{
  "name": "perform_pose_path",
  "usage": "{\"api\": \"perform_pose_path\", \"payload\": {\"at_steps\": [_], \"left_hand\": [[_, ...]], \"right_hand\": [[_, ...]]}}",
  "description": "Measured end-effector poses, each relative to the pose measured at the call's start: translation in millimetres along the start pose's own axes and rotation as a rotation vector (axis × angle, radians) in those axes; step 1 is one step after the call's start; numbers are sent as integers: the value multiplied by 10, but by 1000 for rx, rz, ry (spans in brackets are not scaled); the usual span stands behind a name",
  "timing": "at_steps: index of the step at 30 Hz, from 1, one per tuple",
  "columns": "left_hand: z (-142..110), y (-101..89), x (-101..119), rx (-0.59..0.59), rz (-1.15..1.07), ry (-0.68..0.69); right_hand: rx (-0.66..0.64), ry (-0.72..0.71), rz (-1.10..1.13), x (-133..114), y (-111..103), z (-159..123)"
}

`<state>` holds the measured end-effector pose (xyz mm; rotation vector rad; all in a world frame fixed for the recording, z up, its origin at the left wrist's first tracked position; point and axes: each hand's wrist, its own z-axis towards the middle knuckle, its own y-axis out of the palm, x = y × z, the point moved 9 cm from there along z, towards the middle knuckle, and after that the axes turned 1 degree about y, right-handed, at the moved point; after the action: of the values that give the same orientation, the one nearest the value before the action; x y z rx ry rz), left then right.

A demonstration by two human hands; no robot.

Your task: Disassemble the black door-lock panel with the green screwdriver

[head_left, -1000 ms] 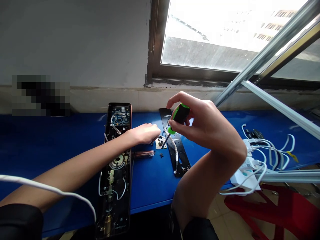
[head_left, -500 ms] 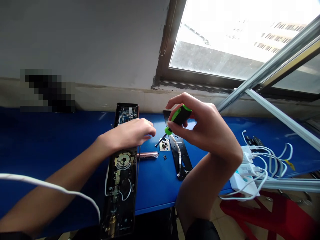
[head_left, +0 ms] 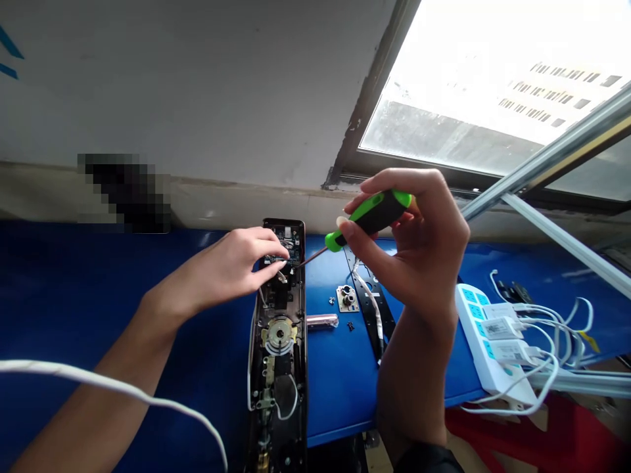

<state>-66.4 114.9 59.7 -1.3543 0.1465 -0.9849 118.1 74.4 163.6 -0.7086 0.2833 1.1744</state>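
Observation:
My right hand is shut on a screwdriver with a green and black handle. Its thin shaft slants left, with the tip close to a circuit board at the top of an opened black door-lock panel. My left hand rests its fingertips on that board, and whether they pinch something small is hidden. To the right lie a black slotted mounting plate with a white cable, a small metal plate, a copper-coloured cylinder and tiny screws.
Everything lies on a blue table against a wall, below a window. To the right, a white power strip holds white chargers and tangled cables. Metal rails slant in at upper right. A white cable crosses my left forearm.
My left hand has moved from beside the small metal plate onto the circuit board. The screwdriver has swung from that plate toward the board. The whole view has shifted, with the table lower in the picture.

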Motion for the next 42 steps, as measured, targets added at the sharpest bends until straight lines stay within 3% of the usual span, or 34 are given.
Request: {"api": "perform_pose_path", "payload": {"at_steps": [10, 29, 37, 42], "left_hand": [[-30, 126, -151, -132, 6, -26], [-3, 191, -108, -173, -14, -10], [-3, 216, -88, -168, -24, 7], [-14, 208, -54, -171, -44, 25]], "right_hand": [[-115, -29, -108, 33, 308, -4], [-122, -65, -141, -18, 363, 13], [-147, -114, -253, -100, 402, -16], [-97, -178, -317, -166, 451, -25]]}}
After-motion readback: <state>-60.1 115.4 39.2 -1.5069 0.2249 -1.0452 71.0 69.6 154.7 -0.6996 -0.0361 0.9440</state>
